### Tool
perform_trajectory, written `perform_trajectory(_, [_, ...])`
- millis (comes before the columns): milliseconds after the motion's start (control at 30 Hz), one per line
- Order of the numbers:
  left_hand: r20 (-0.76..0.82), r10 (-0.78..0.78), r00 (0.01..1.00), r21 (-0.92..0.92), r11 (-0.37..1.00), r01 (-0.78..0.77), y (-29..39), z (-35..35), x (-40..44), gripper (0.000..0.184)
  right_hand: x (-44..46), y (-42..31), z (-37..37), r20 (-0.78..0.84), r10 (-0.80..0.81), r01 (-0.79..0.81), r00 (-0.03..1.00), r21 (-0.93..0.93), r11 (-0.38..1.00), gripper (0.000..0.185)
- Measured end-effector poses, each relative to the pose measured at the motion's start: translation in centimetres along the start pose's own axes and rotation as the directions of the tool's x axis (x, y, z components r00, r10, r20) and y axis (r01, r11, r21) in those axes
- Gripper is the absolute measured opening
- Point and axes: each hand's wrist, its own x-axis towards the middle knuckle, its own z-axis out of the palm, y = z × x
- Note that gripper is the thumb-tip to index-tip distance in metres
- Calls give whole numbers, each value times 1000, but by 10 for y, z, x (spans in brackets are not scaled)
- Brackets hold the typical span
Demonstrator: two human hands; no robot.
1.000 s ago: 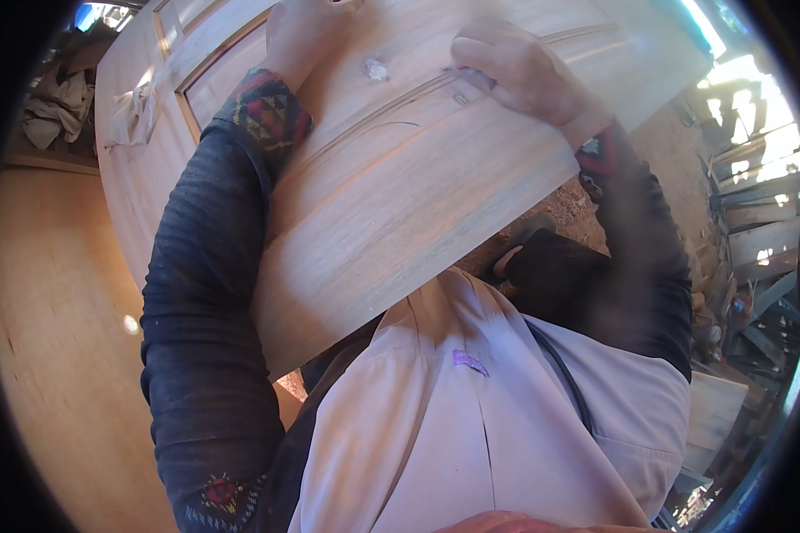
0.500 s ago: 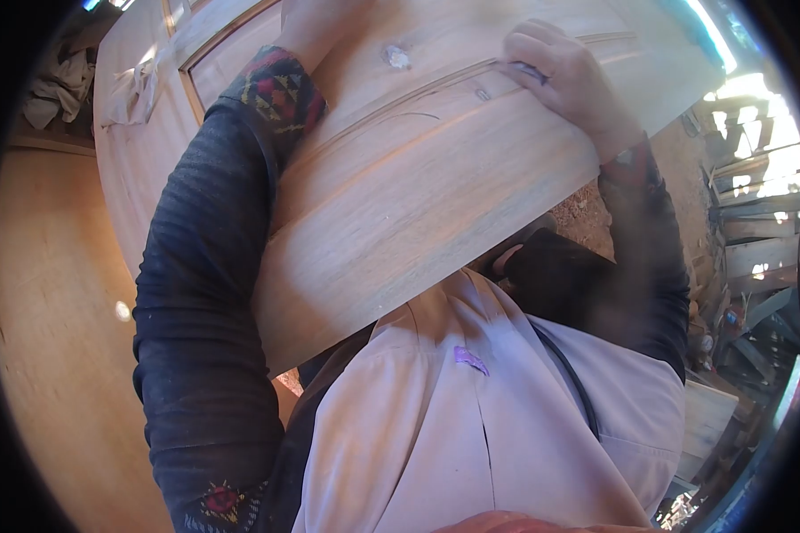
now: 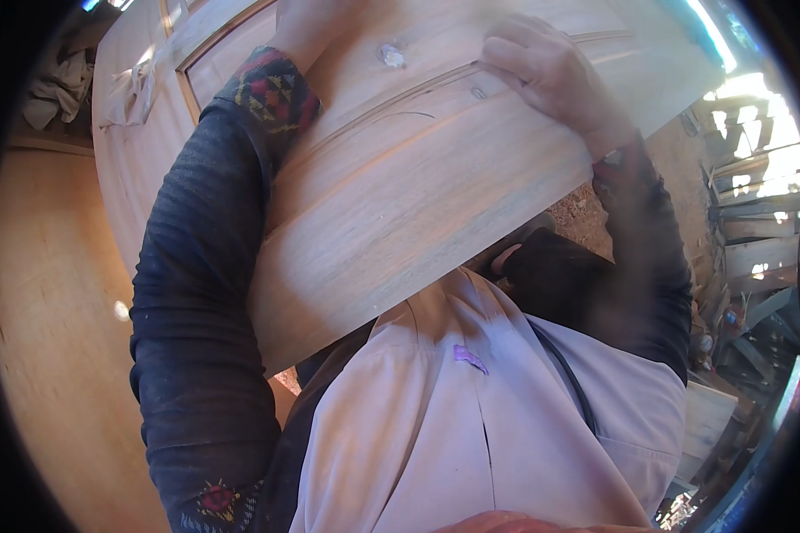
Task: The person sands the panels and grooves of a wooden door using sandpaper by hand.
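Observation:
A pale wooden panelled door (image 3: pixel 400 213) lies slanted in front of me, with raised moulding and a groove across it. My right hand (image 3: pixel 551 75) is closed, its curled fingers pressed at the groove near the far right. The small grey folded piece in its grip, which looks like sandpaper, is mostly hidden now. At the top edge, my left hand (image 3: pixel 316 22) rests over the door beside the framed panel; its fingers are out of view or blurred. Between the hands sits a whitish patch (image 3: pixel 391 56) on the wood.
A thin whitish cloth or bag (image 3: pixel 132 98) lies on the door's left part. A smooth wooden board (image 3: pixel 58 311) stands at the left. Crumpled cloth (image 3: pixel 58 89) is behind it. Scrap wood (image 3: pixel 760 231) is piled on the right, over a dirt floor (image 3: pixel 587 218).
My right hand has moved slightly left and up along the groove, and the grey piece under its fingers is less visible. My left arm has shifted a little left.

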Motion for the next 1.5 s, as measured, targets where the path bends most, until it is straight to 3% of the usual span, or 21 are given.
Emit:
perform_trajectory(100, [40, -42, 998, -27, 999, 44, 2, -1, 0, 30, -12, 10, -1, -6, 139, -140, 990, -27, 990, 16])
perform_trajectory(200, [87, -102, 991, -122, 986, 112, 2, 0, 1, 29, -2, -2, -1, 55, 29, -29, 998, -9, 1000, 15])
perform_trajectory(300, [12, -22, 1000, -80, 997, 23, -8, 7, 4, 27, 2, -1, 4, -24, -13, 13, 1000, 29, 999, 15])
perform_trajectory(400, [-44, 52, 998, 10, 999, -52, -5, 5, 0, 26, -25, 25, 0, -12, 204, -204, 979, -36, 978, 14])
perform_trajectory(500, [52, -60, 997, -139, 988, 67, 12, -7, -10, 25, -8, 9, 5, 11, 80, -81, 997, 43, 996, 14])
perform_trajectory(600, [53, -95, 994, -77, 992, 98, 6, -1, -1, 26, 3, -2, 2, 68, 33, -36, 997, 52, 998, 15])
perform_trajectory(700, [32, -8, 999, -119, 993, 12, 5, -5, -7, 26, -14, 17, -1, 45, 88, -92, 995, 95, 991, 15])
perform_trajectory(800, [29, -73, 997, -75, 994, 75, 4, 1, -2, 27, -39, 45, -13, 86, 243, -236, 966, -85, 968, 13])
perform_trajectory(900, [14, -33, 999, 27, 999, 32, 0, 2, 1, 28, -23, 28, 1, -1, 103, -103, 995, 10, 995, 13])
perform_trajectory(1000, [2, -7, 1000, 39, 999, 7, -7, 5, 5, 29, 11, 8, -11, 173, -89, 76, 981, 83, 994, 14])
perform_trajectory(1100, [-8, 20, 1000, -26, 999, -20, -3, 0, -3, 28, -4, 20, -17, 111, -88, 83, 990, 46, 995, 10])
perform_trajectory(1200, [55, -110, 992, -36, 993, 112, -3, 2, 4, 28, -34, 44, -34, 97, 215, -203, 972, -126, 971, 4])
perform_trajectory(1300, [2, -25, 1000, 51, 998, 25, -4, 3, 2, 27, -38, 43, -32, 80, 259, -248, 962, -131, 960, 5])
perform_trajectory(1400, [26, -74, 997, -15, 997, 75, -4, 5, 3, 28, -11, 20, -15, 91, 14, -13, 996, -4, 1000, 12])
perform_trajectory(1500, [63, -65, 996, -31, 997, 67, -12, 7, 8, 28, -24, 31, -24, 64, 104, -103, 992, -23, 994, 14])
